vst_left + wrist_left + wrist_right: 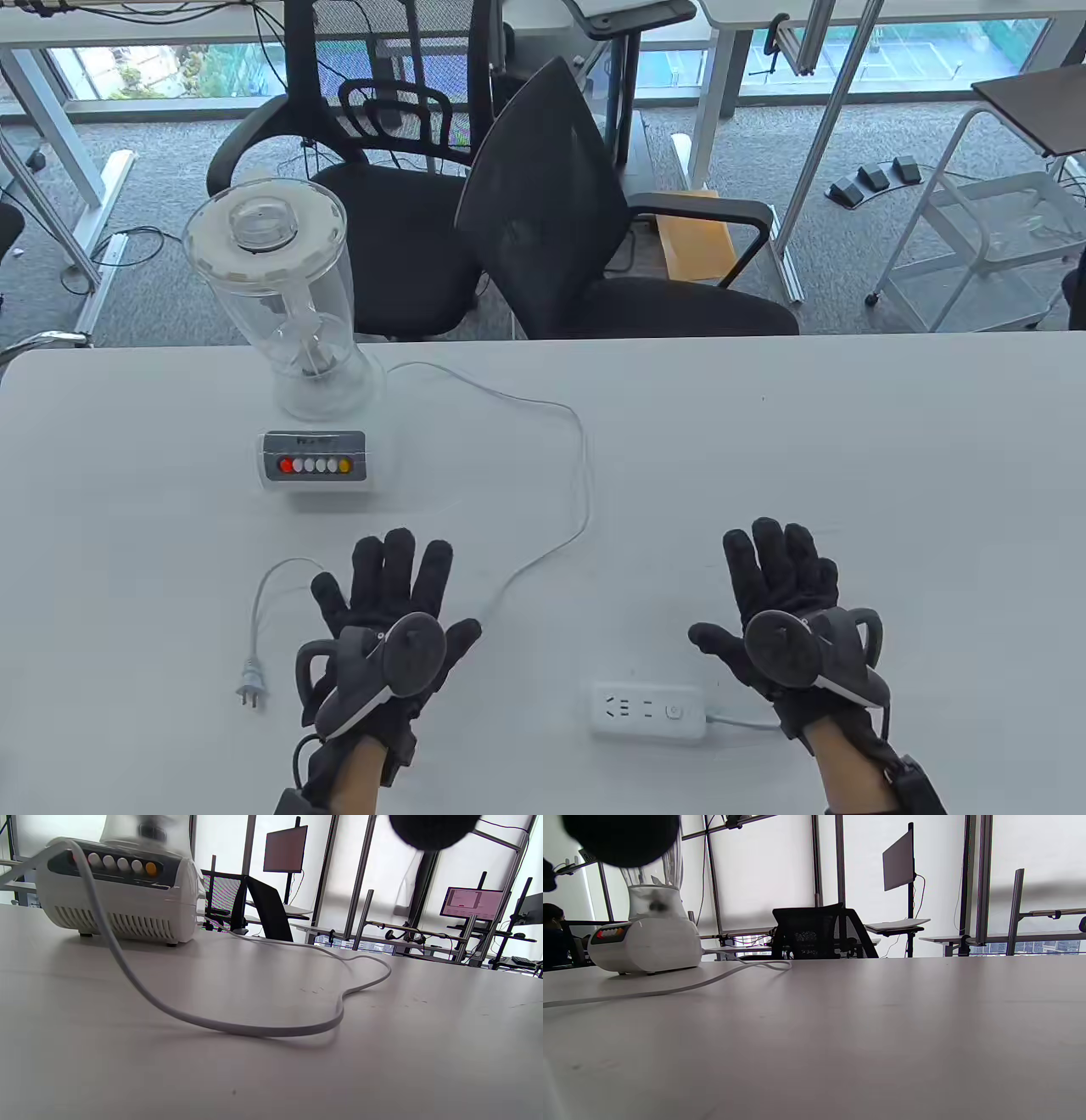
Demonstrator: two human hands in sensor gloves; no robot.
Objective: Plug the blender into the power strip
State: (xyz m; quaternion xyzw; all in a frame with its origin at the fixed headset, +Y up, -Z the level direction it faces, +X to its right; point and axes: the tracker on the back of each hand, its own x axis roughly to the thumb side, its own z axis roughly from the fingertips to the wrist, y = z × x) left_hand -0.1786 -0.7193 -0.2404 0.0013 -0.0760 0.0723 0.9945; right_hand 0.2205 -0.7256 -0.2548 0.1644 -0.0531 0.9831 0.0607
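Both gloved hands lie flat, fingers spread, holding nothing: the white pronged plug (252, 684) sits just outboard of the left hand (386, 624), prongs toward the person, while the white plastic power strip (649, 712) lies between the hands, nearer the right hand (785, 615).

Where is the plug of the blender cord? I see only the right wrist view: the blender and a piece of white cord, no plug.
Observer: The plug lies on the table, just left of the left hand, which does not touch it.
Operator: And the power strip, where is it?
Observer: The power strip lies near the front edge between the two hands, closer to the right hand.
Operator: Does any hand hold something?
Observer: No. Both hands lie flat with fingers spread, and neither holds anything.
Operator: Is the strip free?
Observer: Yes, nothing is plugged into its sockets.
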